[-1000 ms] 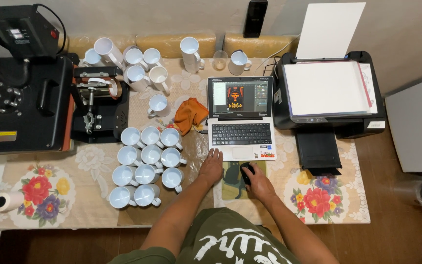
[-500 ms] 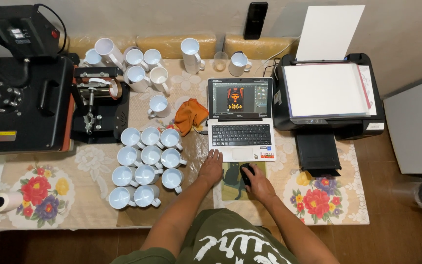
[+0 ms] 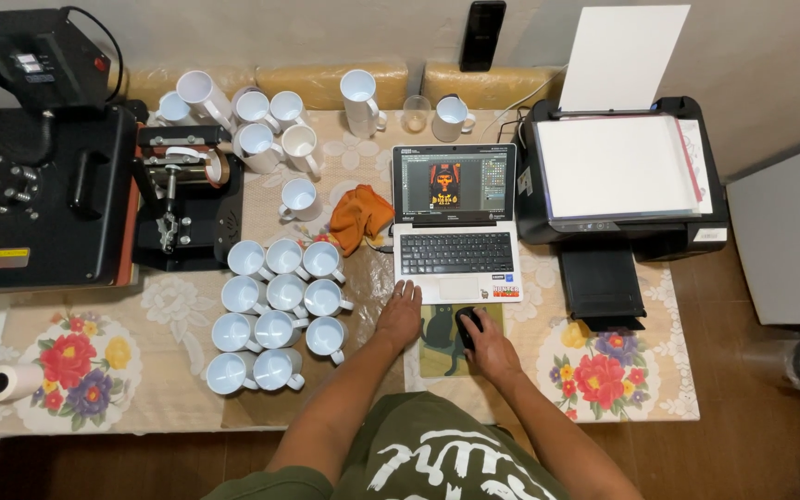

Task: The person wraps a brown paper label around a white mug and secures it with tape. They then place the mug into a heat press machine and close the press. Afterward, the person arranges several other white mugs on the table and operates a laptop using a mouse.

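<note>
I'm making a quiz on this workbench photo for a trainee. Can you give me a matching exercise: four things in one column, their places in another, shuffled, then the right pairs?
Things:
1. mouse
2. orange cloth
3. paper roll
4. printer

Places:
A. at the table's left edge, on a flower mat
B. right of the laptop
C. under the right hand
D. between the laptop and the white mugs

Pairs: 1-C, 2-D, 3-A, 4-B
</note>
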